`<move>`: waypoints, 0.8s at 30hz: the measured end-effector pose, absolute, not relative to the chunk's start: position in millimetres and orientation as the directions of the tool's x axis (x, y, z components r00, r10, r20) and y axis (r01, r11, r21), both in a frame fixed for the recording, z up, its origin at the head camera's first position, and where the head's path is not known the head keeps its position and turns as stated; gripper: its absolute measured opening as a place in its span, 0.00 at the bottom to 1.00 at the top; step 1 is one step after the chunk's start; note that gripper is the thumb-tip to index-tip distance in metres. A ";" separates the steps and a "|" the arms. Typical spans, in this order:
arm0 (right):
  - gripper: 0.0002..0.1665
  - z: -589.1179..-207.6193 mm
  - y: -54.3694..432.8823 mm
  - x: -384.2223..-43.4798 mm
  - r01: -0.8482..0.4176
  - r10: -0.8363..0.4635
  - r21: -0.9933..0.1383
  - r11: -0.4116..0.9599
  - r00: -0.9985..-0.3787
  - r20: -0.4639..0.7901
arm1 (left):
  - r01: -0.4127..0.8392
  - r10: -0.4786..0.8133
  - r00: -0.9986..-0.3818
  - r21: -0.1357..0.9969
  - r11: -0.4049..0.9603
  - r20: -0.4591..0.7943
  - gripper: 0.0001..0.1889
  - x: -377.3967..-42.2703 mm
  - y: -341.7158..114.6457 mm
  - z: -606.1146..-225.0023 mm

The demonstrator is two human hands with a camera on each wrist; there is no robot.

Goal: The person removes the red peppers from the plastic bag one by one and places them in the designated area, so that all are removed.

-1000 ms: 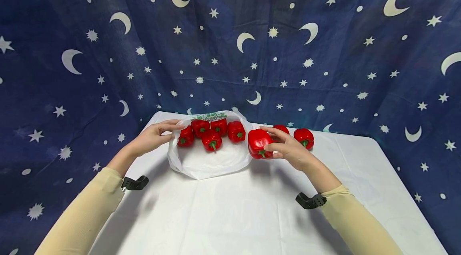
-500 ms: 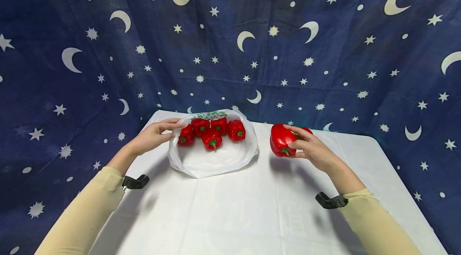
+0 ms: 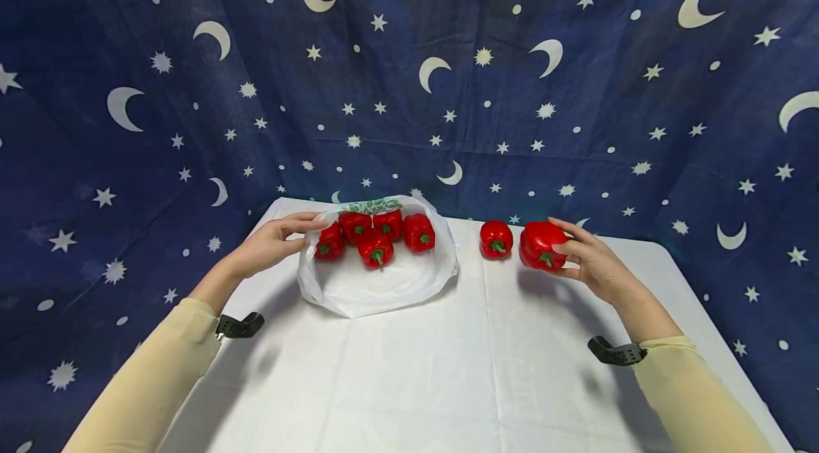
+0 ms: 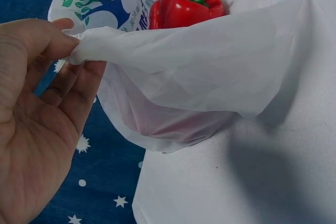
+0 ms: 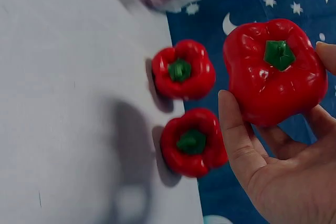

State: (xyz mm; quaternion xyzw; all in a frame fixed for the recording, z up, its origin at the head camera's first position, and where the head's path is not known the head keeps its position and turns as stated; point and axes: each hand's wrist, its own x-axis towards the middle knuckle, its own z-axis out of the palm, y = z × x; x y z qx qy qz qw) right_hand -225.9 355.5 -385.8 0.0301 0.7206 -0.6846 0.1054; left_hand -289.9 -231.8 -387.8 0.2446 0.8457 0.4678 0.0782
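A white plastic bag (image 3: 377,307) with a printed green and blue tree lies on the table, its mouth spread wide. Several red bell peppers (image 3: 375,248) sit inside it. My left hand (image 3: 274,243) pinches the bag's left rim between thumb and fingers, as the left wrist view shows. Off to the right of the bag, my right hand (image 3: 595,264) holds a red bell pepper (image 3: 540,245) above the table, fingers around its sides. Two more peppers stand on the table in the right wrist view: one pepper (image 5: 184,70) nearer the bag, another pepper (image 5: 193,142) hidden behind the held one in the head view.
A white cloth covers the table (image 3: 409,382). Behind its back edge hangs a dark blue curtain (image 3: 397,83) with moons and stars. Black straps (image 3: 239,326) circle both wrists.
My right hand has moved right with the pepper, from beside the bag's right rim to over the table's right part. One table pepper has come into full view. My left hand stays put.
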 end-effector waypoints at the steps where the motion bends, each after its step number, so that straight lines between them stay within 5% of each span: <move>1: 0.43 -385.7 358.5 -226.2 0.193 -0.092 -0.979 0.061 -0.976 -0.198 | 0.342 0.488 -0.867 0.830 0.441 0.098 0.21 -289.8 -231.8 -387.9; 24: 0.42 -397.6 424.9 -243.8 0.217 -0.001 -0.971 0.100 -0.976 -0.219 | 0.333 0.482 -0.872 0.821 0.464 0.082 0.21 -289.3 -231.1 -387.8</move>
